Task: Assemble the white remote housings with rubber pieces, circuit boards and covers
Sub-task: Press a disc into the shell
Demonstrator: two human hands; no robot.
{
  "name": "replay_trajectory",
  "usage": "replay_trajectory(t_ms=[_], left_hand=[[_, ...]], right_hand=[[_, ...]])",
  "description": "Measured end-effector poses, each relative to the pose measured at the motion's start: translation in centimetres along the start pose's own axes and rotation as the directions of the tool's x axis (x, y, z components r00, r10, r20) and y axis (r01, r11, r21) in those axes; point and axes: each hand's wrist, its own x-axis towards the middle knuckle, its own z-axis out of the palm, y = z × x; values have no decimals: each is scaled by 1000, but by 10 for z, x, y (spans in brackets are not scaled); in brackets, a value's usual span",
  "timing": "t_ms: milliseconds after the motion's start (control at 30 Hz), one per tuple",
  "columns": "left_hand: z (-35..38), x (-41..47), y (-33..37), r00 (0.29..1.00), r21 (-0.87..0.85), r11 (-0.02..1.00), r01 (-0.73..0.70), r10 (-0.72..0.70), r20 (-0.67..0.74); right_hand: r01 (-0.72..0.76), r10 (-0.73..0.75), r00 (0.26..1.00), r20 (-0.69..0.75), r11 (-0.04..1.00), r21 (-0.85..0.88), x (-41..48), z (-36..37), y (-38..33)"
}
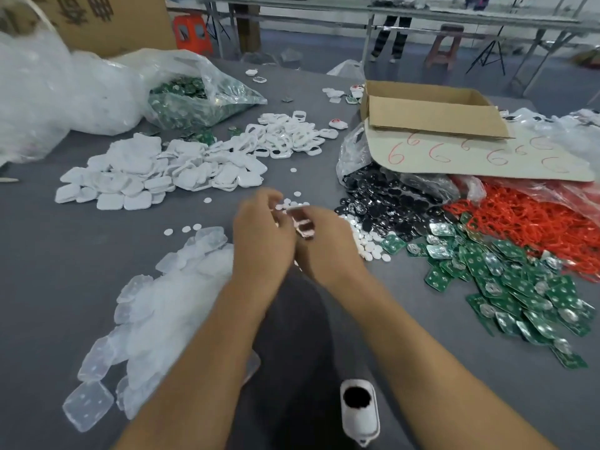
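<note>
Both hands met above the middle of the grey counter [48, 254]. The right hand [328, 245] had its grip curled round a small white housing [303, 224], held tilted just above the surface with something dark and reddish showing in its face. The left hand [263, 235] had its fingers bent in at the housing's upper edge, but motion blur hid whether that grip was pinching the piece or only touching it.

Loose stock lay all round the hands:
- Translucent rubber pieces [156, 297] were heaped under and beside the left forearm.
- Solid white covers [130, 177] were piled farther back on the left.
- Open white frames [285, 134] lay behind those.
- Small white discs [370, 245] lay scattered just beside the right hand.
- Glossy black parts [389, 203] lay beyond the discs.
- Green circuit boards [519, 287] were spread to the right.
- Red loops [535, 222] spilled from a bag behind the boards.

At the back right stood an open cardboard box [431, 108] on a card marked with red sixes [470, 154]. A clear bag of more green boards [191, 99] slumped at the back left. Another white housing [358, 407] — with a dark round hole in it — lay near the bottom edge, between the forearms.
</note>
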Motion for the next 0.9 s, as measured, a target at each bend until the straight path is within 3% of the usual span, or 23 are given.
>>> replay_trajectory(t_ms=[167, 267, 367, 467, 533, 600, 700, 800, 900], left_hand=[[22, 86, -20, 997, 383, 922, -48, 24, 67], [31, 96, -21, 995, 490, 868, -79, 38, 93], [36, 80, -2, 992, 403, 907, -123, 96, 85], [45, 24, 32, 961, 281, 925, -257, 214, 175], [52, -31, 54, 897, 148, 908, -392, 342, 280], [52, -84, 65, 822, 3, 906, -424, 384, 421], [51, -115, 57, 766, -74, 932, -356, 336, 548], [52, -111, 42, 829, -67, 969, -236, 237, 507], [56, -99, 44, 819, -59, 973, -224, 220, 530]], right_hand=[[60, -21, 994, 111, 929, -364, 94, 34, 4], [143, -59, 981, 184, 866, -480, 113, 39, 8], [127, -87, 990, 108, 882, -454, 89, 18, 13], [87, -77, 996, 44, 956, -280, 26, -23, 24], [8, -12, 1000, -21, 983, -186, -33, -57, 31], [-61, 51, 998, -47, 968, -241, -88, -86, 39], [-197, 131, 972, -194, 904, -379, -136, -123, 66], [-399, 273, 910, -312, 783, -476, -142, -150, 101], [-485, 347, 874, -341, 673, -559, -134, -157, 117]])
